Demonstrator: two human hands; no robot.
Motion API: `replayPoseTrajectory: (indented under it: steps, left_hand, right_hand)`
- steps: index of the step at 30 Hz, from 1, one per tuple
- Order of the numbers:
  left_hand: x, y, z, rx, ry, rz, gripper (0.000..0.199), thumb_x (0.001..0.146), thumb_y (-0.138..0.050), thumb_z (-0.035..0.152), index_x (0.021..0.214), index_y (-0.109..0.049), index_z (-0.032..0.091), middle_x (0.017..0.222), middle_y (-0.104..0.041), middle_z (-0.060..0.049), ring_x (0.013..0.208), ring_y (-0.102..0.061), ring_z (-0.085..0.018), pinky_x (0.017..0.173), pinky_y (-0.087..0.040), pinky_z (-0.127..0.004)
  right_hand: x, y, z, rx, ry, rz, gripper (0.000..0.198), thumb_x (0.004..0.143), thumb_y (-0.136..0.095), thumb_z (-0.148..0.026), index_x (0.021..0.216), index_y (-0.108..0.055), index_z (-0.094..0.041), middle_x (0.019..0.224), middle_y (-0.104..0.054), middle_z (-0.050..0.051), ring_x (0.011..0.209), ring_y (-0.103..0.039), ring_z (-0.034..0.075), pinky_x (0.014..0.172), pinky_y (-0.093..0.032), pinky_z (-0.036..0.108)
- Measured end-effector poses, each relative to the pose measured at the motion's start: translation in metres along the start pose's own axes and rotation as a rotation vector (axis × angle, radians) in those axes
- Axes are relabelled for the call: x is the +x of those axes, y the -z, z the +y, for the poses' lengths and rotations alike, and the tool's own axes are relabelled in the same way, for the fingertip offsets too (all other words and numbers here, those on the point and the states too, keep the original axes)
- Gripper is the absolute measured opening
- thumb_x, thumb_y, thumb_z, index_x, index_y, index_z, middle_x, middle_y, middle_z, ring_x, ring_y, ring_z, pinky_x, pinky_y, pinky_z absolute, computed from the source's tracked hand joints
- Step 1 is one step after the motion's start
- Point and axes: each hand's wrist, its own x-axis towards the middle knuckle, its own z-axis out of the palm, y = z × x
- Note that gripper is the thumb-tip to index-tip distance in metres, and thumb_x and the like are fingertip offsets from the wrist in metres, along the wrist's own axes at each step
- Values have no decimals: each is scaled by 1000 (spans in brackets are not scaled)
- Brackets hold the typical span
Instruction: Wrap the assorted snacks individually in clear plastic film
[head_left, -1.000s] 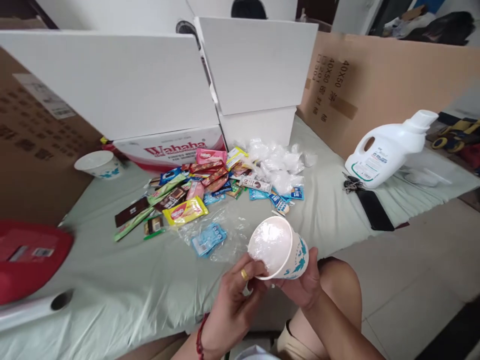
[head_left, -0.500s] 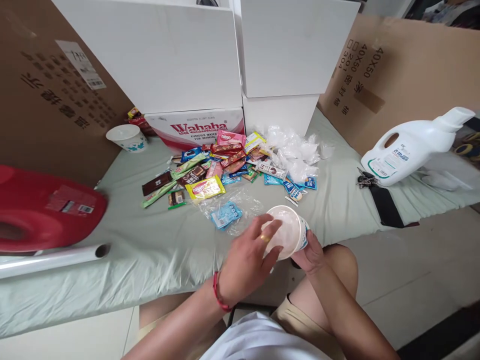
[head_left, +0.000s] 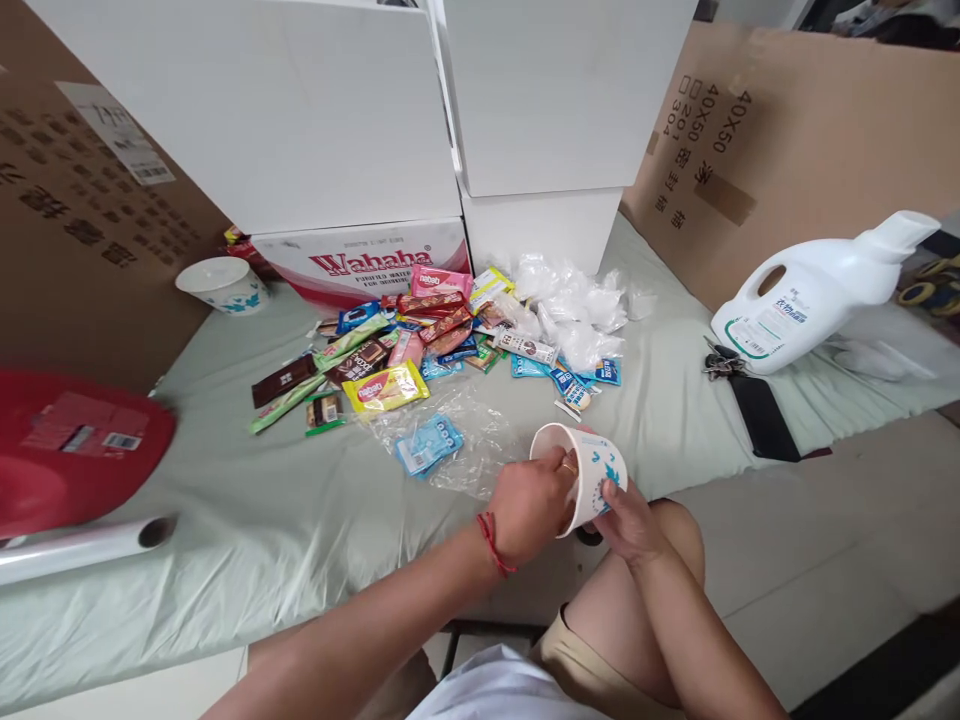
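Observation:
A white paper cup (head_left: 606,462) with blue leaf prints is tilted, its mouth turned toward the left. My right hand (head_left: 634,522) holds it from the right, thumb pressed on the outer wall. My left hand (head_left: 531,512), with a red string on the wrist and a ring, reaches in through the mouth; its fingertips are hidden inside, so what they touch does not show. Just left of the cup lie a clear plastic wrapper (head_left: 484,445) and small blue packets (head_left: 429,445). Behind them is a pile of wrapped snacks, including a yellow nabati packet (head_left: 386,387).
Crumpled clear plastic bags (head_left: 574,310) lie right of the snacks. A second paper cup (head_left: 238,290) stands back left. White boxes (head_left: 540,100) form a wall behind. A white detergent bottle (head_left: 817,290), keys (head_left: 724,362) and a black phone (head_left: 761,418) lie right; a red container (head_left: 82,450) sits left.
My left hand has gone from over the cup's mouth to inside it. The cup has tipped further, its mouth now facing left. The camera view has shifted slightly.

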Motion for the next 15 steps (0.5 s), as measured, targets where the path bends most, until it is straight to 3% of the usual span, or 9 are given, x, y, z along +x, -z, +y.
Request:
replayPoseTrajectory:
  steps: [4, 6, 8, 10, 12, 15]
  left_hand:
    - [11, 29, -20, -382, 47, 278, 29, 79, -68, 16, 108, -72, 18, 95, -78, -5, 82, -75, -22, 75, -59, -30]
    - [35, 56, -34, -388, 124, 473, 25, 80, -65, 18, 104, -71, 17, 91, -77, -3, 80, -73, -21, 77, -59, -31]
    - [78, 84, -48, -248, 194, 632, 30, 80, -67, 21, 109, -70, 15, 101, -76, -7, 93, -73, -26, 88, -58, -36]
    - [132, 107, -61, -106, 210, 617, 42, 83, -70, 23, 123, -67, 13, 116, -74, -12, 111, -71, -30, 101, -55, -42]
    - [179, 122, -71, -36, 236, 492, 79, 75, -82, 23, 148, -53, 11, 130, -68, -18, 121, -68, -33, 106, -53, -44]
    - [208, 126, -79, -38, 196, 450, 127, 64, -94, 27, 167, -21, 17, 141, -61, -22, 121, -67, -35, 103, -55, -46]
  right_hand:
    - [12, 34, -22, 36, 170, 338, 72, 72, -89, -62, 133, -70, -29, 127, -78, 8, 132, -65, 35, 112, -53, 57]
    - [14, 54, -35, 32, 224, 449, 70, 74, -87, -63, 133, -70, -30, 131, -76, 8, 137, -62, 35, 114, -50, 60]
    - [14, 70, -46, 13, 266, 485, 70, 77, -84, -63, 137, -68, -31, 139, -73, 8, 143, -57, 35, 117, -46, 63]
    - [12, 80, -56, -23, 286, 487, 71, 79, -82, -63, 141, -66, -32, 146, -68, 10, 148, -52, 36, 120, -43, 65]
    - [11, 84, -65, -64, 293, 493, 72, 80, -82, -60, 144, -64, -32, 153, -62, 10, 150, -48, 37, 121, -39, 67]
    - [11, 82, -80, -130, 343, 500, 73, 81, -83, -49, 148, -60, -33, 159, -55, 10, 151, -46, 38, 121, -37, 71]
